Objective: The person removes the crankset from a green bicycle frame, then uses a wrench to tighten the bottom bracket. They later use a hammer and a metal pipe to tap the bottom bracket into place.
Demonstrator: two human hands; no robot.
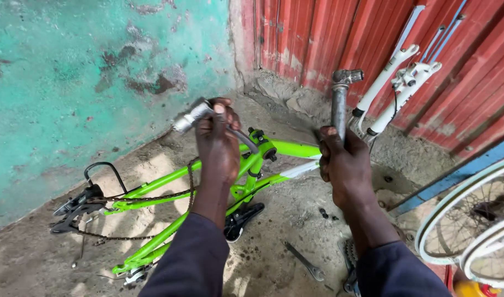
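Steel stem tube (339,104) gripped upright in right hand (345,165), lime frame (208,181) below.

Glossy green painted metal on the bike frame (208,181); dull grey bare metal on the stem (340,104) and crank arm (194,116); rusty chain (153,197); rough concrete floor (285,220); flaking matt turquoise wall (70,82); ribbed red sheet metal (329,38)
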